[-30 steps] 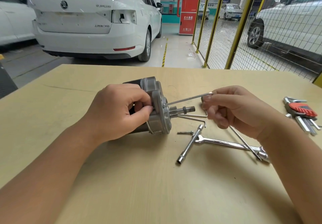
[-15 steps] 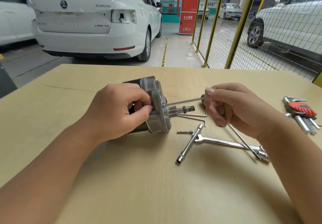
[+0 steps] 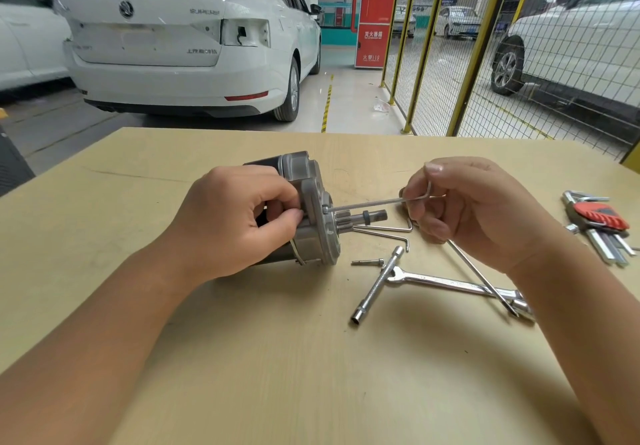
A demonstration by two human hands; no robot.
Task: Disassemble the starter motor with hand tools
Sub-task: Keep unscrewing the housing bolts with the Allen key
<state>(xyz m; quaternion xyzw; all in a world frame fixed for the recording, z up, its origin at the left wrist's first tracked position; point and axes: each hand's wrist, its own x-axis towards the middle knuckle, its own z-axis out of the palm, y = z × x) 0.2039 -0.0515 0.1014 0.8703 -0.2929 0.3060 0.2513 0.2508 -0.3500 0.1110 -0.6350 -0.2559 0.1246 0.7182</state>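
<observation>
A tan table (image 3: 242, 358) stood in a garage with white cars behind. In the middle of the frame, the left hand (image 3: 235, 223) gripped the starter motor (image 3: 311, 216), which lay sideways, its shaft pointing right. The right hand (image 3: 478, 209) pinched a hex key (image 3: 374, 203), its tip in the motor's face.

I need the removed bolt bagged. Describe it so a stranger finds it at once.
On the tan table, look just right of the starter motor. The loose bolt lies flat beside the T-handle socket wrench: the shortest metal piece there, straight, unlike the bent hex keys.
</observation>
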